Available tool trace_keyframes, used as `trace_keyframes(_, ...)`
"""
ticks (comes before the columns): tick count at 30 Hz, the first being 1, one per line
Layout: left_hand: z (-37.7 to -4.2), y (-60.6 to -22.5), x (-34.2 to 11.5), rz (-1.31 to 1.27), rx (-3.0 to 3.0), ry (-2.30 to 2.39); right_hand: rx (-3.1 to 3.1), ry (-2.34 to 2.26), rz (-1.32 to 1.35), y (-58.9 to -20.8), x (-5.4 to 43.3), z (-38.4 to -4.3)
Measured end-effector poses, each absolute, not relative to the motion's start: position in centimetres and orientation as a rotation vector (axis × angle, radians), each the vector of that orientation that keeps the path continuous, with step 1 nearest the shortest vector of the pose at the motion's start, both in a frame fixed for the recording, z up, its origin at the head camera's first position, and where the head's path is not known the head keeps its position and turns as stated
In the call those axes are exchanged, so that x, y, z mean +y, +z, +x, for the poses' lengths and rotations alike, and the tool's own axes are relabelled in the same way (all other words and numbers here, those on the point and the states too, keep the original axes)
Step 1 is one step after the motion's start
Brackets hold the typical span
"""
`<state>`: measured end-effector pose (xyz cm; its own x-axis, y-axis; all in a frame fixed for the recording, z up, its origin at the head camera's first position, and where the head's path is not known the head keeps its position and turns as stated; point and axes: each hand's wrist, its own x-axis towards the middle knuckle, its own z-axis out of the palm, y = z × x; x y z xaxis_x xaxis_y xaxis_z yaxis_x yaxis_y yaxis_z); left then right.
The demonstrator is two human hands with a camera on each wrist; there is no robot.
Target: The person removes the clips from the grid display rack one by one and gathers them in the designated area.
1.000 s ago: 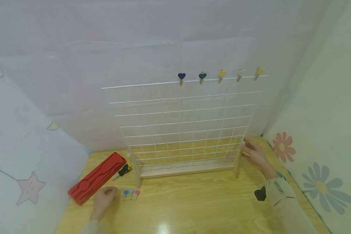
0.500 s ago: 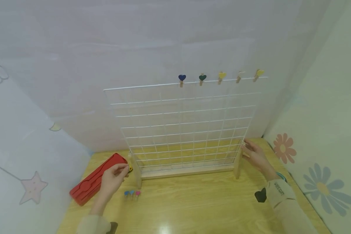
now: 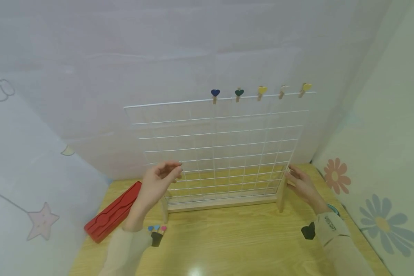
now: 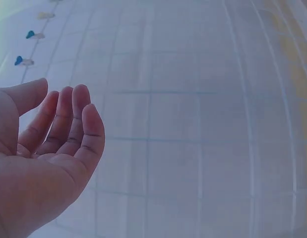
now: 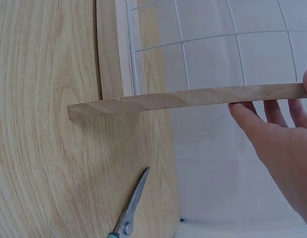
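Observation:
A white wire grid (image 3: 220, 147) stands upright in a wooden stand (image 3: 224, 203) on the table. Heart-topped clothespins line its top wire: dark blue (image 3: 215, 92), dark green (image 3: 239, 92), yellow (image 3: 262, 90), a pale one (image 3: 283, 89) and another yellow. My left hand (image 3: 158, 182) is raised before the grid's lower left part, its fingers loosely bent. Nothing shows between them in the left wrist view. With my right hand (image 3: 301, 186) I grip the stand's right wooden post (image 5: 193, 95) near its upper end. Three more heart clothespins (image 3: 156, 228) lie beyond my left cuff.
A red tray (image 3: 112, 214) with shaped hollows lies at the table's left. Scissors (image 5: 131, 210) with a serrated blade lie beside the right post. Pale cloth walls (image 3: 89, 76) rise behind and at both sides.
My left hand has risen from beside the red tray, passing the screwdriver, to the front of the grid's left part. My right hand has stayed on the post.

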<state>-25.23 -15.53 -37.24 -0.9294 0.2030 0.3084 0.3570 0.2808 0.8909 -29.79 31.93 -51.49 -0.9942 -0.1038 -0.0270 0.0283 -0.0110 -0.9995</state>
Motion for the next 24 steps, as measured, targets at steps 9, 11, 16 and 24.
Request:
trace_keyframes(9,-25.9,-30.9,-11.9,-0.735,-2.302,-1.713,2.135,-2.143,-0.11,-51.1,31.9,-29.7)
trace_keyframes(11,-26.0,-29.9,-11.4,-0.772,-2.289,-1.692,2.121,-2.156,-0.116,-51.0,31.9,-29.6)
trace_keyframes(16,-26.3,-27.0,-10.3,-0.867,-2.24,-1.633,2.117,-2.167,-0.122,-50.9,31.8,-29.6)
trace_keyframes(24,-27.1,-22.4,-9.3,-0.927,-2.179,-1.472,2.098,-2.188,-0.095,-50.9,31.7,-29.6)
